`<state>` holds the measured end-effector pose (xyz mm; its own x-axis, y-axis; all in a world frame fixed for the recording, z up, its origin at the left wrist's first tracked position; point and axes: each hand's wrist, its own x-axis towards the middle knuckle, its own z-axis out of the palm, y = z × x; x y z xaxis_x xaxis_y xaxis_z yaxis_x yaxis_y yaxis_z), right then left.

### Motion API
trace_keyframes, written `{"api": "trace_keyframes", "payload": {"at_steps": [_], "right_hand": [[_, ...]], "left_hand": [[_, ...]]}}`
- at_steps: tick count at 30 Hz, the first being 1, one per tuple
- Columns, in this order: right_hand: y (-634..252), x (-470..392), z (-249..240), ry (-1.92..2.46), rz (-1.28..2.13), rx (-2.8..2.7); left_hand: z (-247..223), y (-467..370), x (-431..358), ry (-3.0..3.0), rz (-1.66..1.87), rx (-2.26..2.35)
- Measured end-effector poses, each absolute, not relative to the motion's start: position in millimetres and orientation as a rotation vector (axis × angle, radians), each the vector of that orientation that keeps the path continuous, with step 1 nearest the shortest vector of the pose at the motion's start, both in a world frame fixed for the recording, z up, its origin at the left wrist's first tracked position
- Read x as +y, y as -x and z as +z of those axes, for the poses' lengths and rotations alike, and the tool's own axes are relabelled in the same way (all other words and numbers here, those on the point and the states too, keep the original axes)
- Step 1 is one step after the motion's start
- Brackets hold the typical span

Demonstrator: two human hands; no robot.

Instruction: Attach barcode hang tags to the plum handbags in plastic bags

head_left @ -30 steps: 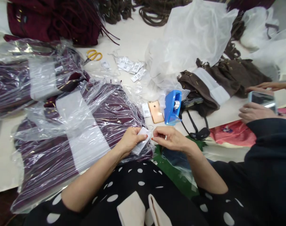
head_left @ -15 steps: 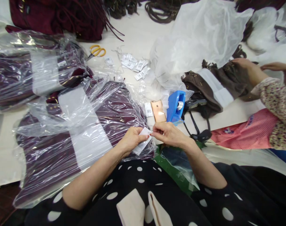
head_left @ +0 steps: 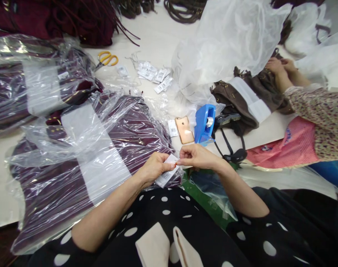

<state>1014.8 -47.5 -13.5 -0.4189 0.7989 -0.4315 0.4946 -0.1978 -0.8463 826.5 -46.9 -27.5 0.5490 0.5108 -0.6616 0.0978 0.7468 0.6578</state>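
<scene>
My left hand [head_left: 155, 169] pinches a white tag [head_left: 166, 173] between thumb and fingers, over the near right corner of a plastic-wrapped maroon bag [head_left: 60, 185]. Close beside it, my right hand [head_left: 195, 155] has its fingers pressed together at the tag's upper right edge; whatever lies between those fingertips is too small to make out. A wide white paper band [head_left: 96, 155] shows on the wrapped bag. Beyond my hands lie a gold phone [head_left: 184, 129], another white tag [head_left: 172, 128] and a blue tape dispenser [head_left: 204, 124].
Yellow-handled scissors [head_left: 107, 58] and a pile of tags [head_left: 154, 75] lie farther back. Another wrapped bag [head_left: 10, 89] is at left. Clear plastic [head_left: 230, 40] spreads behind the dispenser. At right, a co-worker's hands [head_left: 281, 70] touch a brown bag [head_left: 232, 100].
The view has shifted slightly to the right. The co-worker's hands have moved closer together over the brown bag. My hands stay at the tag with little change.
</scene>
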Motion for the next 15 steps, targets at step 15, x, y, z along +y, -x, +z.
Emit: {"api": "trace_keyframes", "payload": {"at_steps": [15], "right_hand": [[-1034.0, -57.8, -28.9, 1.033, 2.376, -1.125]], "left_hand": [[-26.6, -823.4, -50.1, -0.587, 0.154, 0.832]]}}
